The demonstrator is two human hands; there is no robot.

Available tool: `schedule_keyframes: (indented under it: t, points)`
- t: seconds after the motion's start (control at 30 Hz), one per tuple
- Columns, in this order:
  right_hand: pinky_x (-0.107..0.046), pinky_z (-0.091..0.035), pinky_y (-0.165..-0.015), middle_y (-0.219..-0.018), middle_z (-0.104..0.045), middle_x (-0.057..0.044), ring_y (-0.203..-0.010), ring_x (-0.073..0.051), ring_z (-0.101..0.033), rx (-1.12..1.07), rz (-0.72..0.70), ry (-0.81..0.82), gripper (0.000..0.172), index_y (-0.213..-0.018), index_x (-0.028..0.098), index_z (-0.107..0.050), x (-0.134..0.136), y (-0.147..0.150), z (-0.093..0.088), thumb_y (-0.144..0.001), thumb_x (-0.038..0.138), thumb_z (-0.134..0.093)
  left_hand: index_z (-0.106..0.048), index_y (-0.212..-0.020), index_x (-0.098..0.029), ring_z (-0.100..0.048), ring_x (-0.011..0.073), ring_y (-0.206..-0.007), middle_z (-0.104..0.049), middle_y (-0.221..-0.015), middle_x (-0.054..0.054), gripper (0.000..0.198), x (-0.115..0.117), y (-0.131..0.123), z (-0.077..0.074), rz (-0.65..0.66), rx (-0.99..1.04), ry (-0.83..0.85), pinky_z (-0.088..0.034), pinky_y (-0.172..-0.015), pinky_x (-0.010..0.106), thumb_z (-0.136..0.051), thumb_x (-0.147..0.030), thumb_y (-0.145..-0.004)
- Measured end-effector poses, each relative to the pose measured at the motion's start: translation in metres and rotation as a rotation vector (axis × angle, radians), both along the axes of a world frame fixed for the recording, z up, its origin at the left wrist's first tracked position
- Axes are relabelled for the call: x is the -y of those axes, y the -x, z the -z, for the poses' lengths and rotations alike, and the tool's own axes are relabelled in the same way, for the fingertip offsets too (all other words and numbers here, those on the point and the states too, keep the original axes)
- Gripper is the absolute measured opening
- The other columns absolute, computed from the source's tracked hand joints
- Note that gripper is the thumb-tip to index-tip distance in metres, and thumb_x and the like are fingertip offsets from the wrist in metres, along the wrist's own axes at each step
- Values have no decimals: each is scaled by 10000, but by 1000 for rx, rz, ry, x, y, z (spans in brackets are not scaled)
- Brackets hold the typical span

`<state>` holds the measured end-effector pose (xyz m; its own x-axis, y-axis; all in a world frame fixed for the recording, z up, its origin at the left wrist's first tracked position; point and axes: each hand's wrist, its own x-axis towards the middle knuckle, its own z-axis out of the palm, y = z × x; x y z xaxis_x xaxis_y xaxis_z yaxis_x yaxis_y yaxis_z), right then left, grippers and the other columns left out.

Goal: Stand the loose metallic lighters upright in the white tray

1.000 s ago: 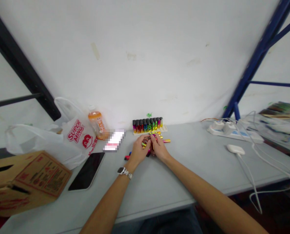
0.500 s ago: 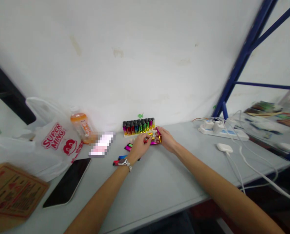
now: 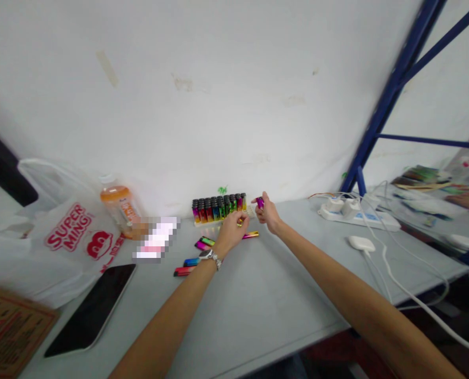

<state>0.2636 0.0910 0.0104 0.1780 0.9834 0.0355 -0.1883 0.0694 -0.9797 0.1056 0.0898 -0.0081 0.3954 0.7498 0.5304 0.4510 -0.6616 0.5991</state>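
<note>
A purple lighter (image 3: 260, 202) is being pinched in the right hand (image 3: 269, 215) fingers beside the lighter tray (image 3: 218, 208); the left hand (image 3: 229, 235) fingers are curling around a yellow lighter (image 3: 240, 223).

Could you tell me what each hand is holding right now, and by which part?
Right hand pinches a purple lighter by its lower body. Left hand rests on loose lighters; grip unclear.

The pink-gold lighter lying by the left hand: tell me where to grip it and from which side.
Pinch the loose lighter across its narrow long sides at mid-length, coming straight down from above. It lies flat on the table, lengthwise left to right, clear of the left hand and the tray.
</note>
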Motion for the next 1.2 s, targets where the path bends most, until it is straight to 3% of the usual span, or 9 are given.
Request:
schedule_keyframes:
  t: [0.07,0.2,0.27,0.43,0.73,0.93,1.2]
  points:
    - [-192,-171,-389,-470,-286,138,-362,-55,-216,-68,-31,6,515,-895,207,-548,-4,0,1,-837,712,-471,-660,-805,-179,-628,180,-817,-684,-835,37,162,0,0,0,7,-5,2,-487,-799,312,-539,-229,-900]
    - [-207,-347,-471,-565,-491,85,-488,-79,-431,-24,69,-109,490,-830,203,-568,-16,-1,8,-685,652,-702,-661,-773,-187,-632,192,-856,-688,-823,32,168,-1,1,0,21,-35,3,-479,-842,328,-547,-218,-893]
    - [-229,-402,-527,-620,-576,49,-552,-100,-494,94,126,-187,453,-780,193,-606,-24,-6,9,-643,598,-754,-665,-770,-188,-629,194,-866,-686,-823,32,173,-3,3,0,28,-55,7,-474,-856,333,-547,-213,-894]
    - [-264,-463,-597,-788,-717,-29,-619,-129,-572,442,221,-311,259,-818,174,-745,-47,-25,5,-698,404,-749,-657,-752,-193,-607,202,-866,-668,-824,40,187,-5,7,-3,12,-118,-21,-468,-852,340,-545,-211,-901]
    - [-303,-534,-615,-659,-718,-21,-577,-163,-631,567,108,-350,169,-834,179,-779,-67,-38,1,-706,286,-757,-643,-794,-195,-564,216,-912,-645,-896,60,176,-6,15,-14,-21,-284,-147,-450,-855,361,-528,-215,-926]
    - [-334,-539,-698,-739,-736,-33,-619,-164,-634,619,63,-388,92,-797,192,-792,-76,-38,-6,-712,211,-764,-663,-872,-198,-551,237,-981,-644,-988,76,165,-19,15,-31,-69,-382,-292,-444,-875,392,-522,-246,-942]
    - [-326,-528,-740,-810,-744,-36,-668,-166,-645,727,-24,-438,149,-867,205,-813,-86,-43,-6,-747,184,-726,-644,-1072,-193,-543,276,-1096,-620,-1123,101,192,-43,21,-49,-134,-489,-363,-438,-940,429,-524,-237,-929]
